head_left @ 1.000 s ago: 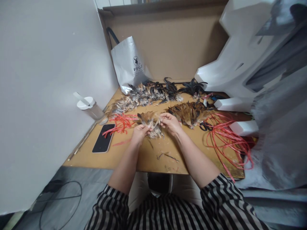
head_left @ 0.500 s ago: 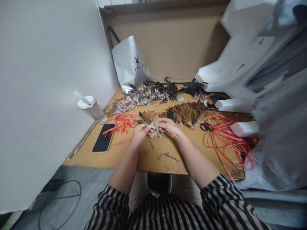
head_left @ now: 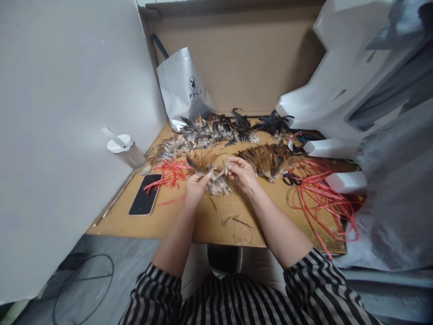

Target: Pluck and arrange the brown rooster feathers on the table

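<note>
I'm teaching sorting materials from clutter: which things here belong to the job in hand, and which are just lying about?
Job in hand: feathers at left hand and right hand, brown feather pile, dark feather pile, probably red strips.

Apparently lying about: phone, lidded cup, silver bag.

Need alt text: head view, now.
A left hand holds a fanned brown feather tuft, the right hand pinching a pale wisp, above a tan table. Thin, glossy red strips lie on both sides; a silver tote stands behind mottled feathers.

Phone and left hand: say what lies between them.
In the head view, a loose red strip lies between phone and left hand; a red ribbon bundle lies just beyond.
</note>
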Motion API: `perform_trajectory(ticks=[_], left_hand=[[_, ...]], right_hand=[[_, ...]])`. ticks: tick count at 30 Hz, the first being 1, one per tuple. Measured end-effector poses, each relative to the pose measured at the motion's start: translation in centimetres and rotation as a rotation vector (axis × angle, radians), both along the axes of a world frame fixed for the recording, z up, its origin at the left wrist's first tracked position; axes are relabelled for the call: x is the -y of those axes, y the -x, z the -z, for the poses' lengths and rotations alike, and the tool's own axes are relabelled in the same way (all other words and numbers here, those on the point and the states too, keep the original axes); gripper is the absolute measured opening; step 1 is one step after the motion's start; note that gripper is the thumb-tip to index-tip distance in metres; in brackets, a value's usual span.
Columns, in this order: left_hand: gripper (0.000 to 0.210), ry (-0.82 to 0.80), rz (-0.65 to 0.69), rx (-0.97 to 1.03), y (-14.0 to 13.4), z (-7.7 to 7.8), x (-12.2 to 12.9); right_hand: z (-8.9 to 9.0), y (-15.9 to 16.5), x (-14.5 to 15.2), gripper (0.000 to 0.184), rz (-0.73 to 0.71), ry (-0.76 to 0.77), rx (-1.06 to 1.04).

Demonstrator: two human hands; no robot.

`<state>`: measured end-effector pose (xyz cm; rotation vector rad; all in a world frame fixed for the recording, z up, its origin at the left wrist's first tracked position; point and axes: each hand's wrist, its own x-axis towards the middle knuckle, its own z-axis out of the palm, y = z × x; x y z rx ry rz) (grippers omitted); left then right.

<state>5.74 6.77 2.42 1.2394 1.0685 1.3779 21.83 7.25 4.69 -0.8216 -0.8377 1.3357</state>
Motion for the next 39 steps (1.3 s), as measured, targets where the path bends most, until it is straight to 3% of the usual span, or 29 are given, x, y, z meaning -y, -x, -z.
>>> perform_trajectory(ticks=[3, 7, 14, 18, 24, 30, 36, 39], left_hand=[[0.027, 0.047, 0.047, -0.023, -0.1, -0.1, 0.0], [0.027, 0.100, 0.097, -0.043, 0.1, 0.1, -0.2], [0.028, 0.146, 0.118, -0.031, 0.2, 0.4, -0.4], [0.027, 0.122, 0.073, 0.013, 0.4, 0.2, -0.4], [0.030, 0.127, 0.170, 0.153, 0.5, 0.1, -0.4], [0.027, 0.157, 0.073, 0.187, 0.4, 0.5, -0.7], [0.023, -0.057, -0.234, 0.131, 0.9, -0.1, -0.9], [0.028, 0.027, -0.084, 0.263, 0.9, -0.7, -0.6]], right_hand=[[-0.1, 0.2, 0.1, 0.034, -0.002, -0.032, -0.011], [0.0, 0.2, 0.3, 0.032, -0.108, -0.048, -0.045], [1.0, 0.6, 0.3, 0.032, -0.295, 0.087, -0.074], [1.4, 0.9, 0.0, 0.032, -0.184, 0.114, -0.051], [0.7, 1.0, -0.1, 0.030, 0.066, -0.006, -0.006], [0.3, 1.0, 0.4, 0.032, -0.080, 0.035, 0.016], [0.7, 1.1, 0.1, 0.029, -0.011, 0.015, -0.012], [0.8, 1.1, 0.1, 0.029, 0.001, 0.016, -0.011]])
